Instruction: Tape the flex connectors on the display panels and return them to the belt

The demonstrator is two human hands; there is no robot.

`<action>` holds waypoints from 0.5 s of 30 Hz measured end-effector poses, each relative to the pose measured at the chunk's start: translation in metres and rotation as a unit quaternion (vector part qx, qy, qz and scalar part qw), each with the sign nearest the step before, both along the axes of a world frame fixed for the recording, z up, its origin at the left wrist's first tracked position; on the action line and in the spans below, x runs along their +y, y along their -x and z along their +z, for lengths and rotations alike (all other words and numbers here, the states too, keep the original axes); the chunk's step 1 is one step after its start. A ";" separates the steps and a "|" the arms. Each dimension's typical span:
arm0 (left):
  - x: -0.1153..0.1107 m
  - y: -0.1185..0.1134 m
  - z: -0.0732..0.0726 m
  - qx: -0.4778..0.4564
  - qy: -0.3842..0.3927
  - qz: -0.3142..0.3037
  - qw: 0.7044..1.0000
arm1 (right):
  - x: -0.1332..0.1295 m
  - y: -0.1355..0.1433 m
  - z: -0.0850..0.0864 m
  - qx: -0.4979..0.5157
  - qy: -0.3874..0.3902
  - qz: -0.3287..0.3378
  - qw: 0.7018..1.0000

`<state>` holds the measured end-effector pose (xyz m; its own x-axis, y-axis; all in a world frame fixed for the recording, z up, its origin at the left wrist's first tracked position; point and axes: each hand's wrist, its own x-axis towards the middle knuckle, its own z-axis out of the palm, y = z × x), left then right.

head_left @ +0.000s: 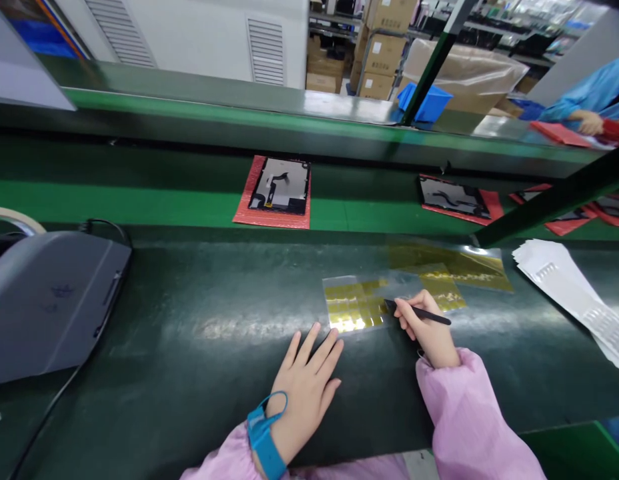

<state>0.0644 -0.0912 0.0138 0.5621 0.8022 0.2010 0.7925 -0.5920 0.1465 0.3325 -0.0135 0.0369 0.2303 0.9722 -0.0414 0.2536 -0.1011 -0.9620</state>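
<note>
My left hand [307, 380] lies flat on the bench with its fingers spread. Its fingertips are at the near edge of a clear sheet [342, 283] carrying small amber film pieces [354, 307]. A blue wrist strap [265, 443] circles the left wrist. Black tweezers [432, 315] are pinched like a pen in my right hand [423, 323]. Their tip points left, over the right part of the amber pieces; whether it grips one I cannot tell. More amber film sheets [469, 263] lie behind and to the right of this hand.
A grey machine [54, 300] with a cable stands at left. White label strips [574, 287] lie at right. On the green conveyor [199, 207], display panels [294, 183] rest on red wrap [244, 207]. A slanted post [549, 193] rises at right. Across the line, a co-worker's hand [589, 123] shows.
</note>
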 end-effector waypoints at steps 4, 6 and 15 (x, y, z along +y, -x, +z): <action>0.000 -0.002 0.002 0.003 -0.005 0.005 1.000 | 0.000 0.000 0.003 0.007 0.013 0.016 1.000; -0.001 -0.002 0.004 0.001 -0.002 0.006 1.000 | 0.000 -0.001 0.002 0.012 0.015 0.018 1.000; 0.001 -0.006 0.006 -0.023 0.045 0.001 0.999 | -0.006 0.003 0.002 0.108 -0.023 0.019 0.994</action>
